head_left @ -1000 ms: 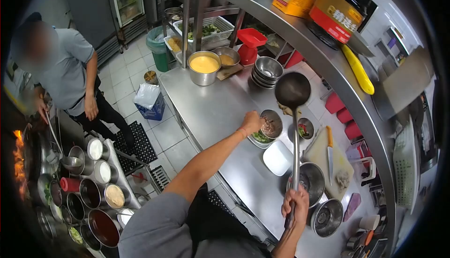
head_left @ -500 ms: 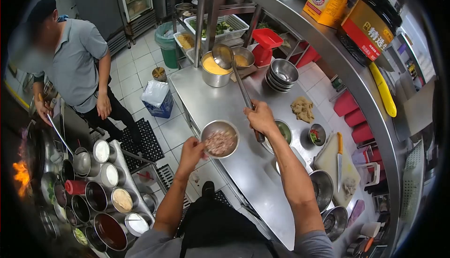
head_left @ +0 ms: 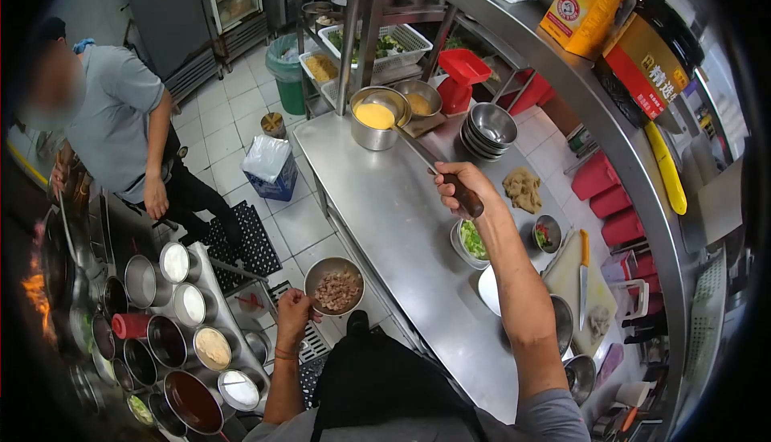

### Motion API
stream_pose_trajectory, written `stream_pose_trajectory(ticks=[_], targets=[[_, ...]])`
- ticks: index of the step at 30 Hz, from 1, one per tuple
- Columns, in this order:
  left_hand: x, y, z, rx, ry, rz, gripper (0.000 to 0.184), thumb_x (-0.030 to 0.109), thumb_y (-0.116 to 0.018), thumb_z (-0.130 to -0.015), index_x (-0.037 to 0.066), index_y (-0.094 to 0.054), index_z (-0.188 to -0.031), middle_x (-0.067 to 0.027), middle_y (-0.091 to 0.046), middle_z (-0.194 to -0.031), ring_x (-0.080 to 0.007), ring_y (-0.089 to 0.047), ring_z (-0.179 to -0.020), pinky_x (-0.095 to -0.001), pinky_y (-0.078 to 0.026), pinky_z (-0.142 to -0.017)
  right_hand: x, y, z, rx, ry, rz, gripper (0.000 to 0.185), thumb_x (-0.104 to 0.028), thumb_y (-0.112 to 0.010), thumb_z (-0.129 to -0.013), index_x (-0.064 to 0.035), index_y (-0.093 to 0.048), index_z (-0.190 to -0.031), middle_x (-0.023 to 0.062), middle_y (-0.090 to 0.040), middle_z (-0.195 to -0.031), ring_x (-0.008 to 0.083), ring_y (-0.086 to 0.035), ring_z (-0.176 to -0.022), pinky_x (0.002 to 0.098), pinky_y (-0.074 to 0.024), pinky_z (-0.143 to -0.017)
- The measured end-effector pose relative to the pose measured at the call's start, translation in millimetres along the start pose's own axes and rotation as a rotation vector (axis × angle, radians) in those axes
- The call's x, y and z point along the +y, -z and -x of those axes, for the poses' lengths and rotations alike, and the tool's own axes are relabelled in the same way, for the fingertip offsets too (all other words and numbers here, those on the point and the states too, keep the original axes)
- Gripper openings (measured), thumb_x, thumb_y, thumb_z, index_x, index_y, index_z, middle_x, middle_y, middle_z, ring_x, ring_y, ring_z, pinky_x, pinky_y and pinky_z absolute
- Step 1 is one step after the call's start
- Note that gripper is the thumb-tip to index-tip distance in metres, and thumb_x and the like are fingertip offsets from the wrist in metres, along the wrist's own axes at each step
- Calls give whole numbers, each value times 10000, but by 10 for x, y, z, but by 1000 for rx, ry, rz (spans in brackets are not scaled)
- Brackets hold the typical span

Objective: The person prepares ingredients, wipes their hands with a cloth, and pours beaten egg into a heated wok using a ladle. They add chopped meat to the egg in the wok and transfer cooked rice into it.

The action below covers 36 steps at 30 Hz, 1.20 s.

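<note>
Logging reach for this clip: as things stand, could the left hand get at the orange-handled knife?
Probably not: the left hand holds a bowl, and the right arm stretches out over the counter, between that hand and the knife.

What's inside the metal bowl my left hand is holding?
The bowl in your left hand holds small brownish-pink pieces, probably meat; the bottom beneath them is covered.

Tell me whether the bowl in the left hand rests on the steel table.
No, the left hand holds the bowl out over the floor, beside the steel table.
</note>
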<state>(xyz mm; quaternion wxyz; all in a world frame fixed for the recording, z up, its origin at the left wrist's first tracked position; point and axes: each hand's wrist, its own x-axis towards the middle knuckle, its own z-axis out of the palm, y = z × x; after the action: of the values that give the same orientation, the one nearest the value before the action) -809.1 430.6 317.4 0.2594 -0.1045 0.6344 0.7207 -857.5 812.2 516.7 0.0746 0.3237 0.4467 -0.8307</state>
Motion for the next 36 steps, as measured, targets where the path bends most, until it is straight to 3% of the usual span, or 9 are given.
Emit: stream_pose_trajectory(ticks=[2,17,20,23,29,36], targets=[[43,-72,-46,-24,-14,8,69,1,-514,-824,-4,-463,-778,-79,-553,-626,-156,-559,-429,-261,-490,-388,-37,22,-3,-56,-57,-148,120,-113,-533,-889,-20,-469,-930,17,-511,-666,64,-439,-412,217,-331,-298],[488,-592,-555,-119,-144,8,71,8,-520,-814,-16,-459,-788,-96,-556,-609,-167,-576,-460,-265,-487,-400,-100,71,112,-118,-2,-141,156,-147,-503,-912,-10,-457,-968,5,-501,-664,69,-409,-398,225,-311,-294],[569,-650,-776,-107,-171,28,69,14,-519,-815,-21,-462,-797,-99,-560,-624,-172,-587,-474,-271,-498,-408,-115,121,132,-154,-9,-178,177,-145,-504,-913,0,-446,-996,16,-503,-672,73,-409,-404,227,-305,-292],[616,-706,-1003,-73,-179,87,82,21,-529,-818,-26,-462,-818,-110,-567,-654,-184,-595,-478,-281,-513,-416,-156,126,180,-153,-67,-345,299,-137,-509,-918,43,-397,-1129,46,-501,-701,81,-407,-388,235,-297,-280],[706,-872,-1551,-21,-188,224,115,28,-536,-825,-28,-437,-844,-137,-568,-695,-224,-616,-505,-310,-550,-454,-109,156,248,-184,-101,-389,336,-138,-501,-925,42,-368,-1175,51,-492,-720,81,-401,-397,226,-290,-285],[839,-1206,-2158,8,-216,333,120,25,-532,-845,-24,-424,-865,-173,-569,-774,-263,-627,-569,-345,-573,-498,42,96,338,-195,-98,-350,256,-133,-497,-921,37,-424,-1097,47,-510,-712,78,-417,-418,228,-320,-307]])
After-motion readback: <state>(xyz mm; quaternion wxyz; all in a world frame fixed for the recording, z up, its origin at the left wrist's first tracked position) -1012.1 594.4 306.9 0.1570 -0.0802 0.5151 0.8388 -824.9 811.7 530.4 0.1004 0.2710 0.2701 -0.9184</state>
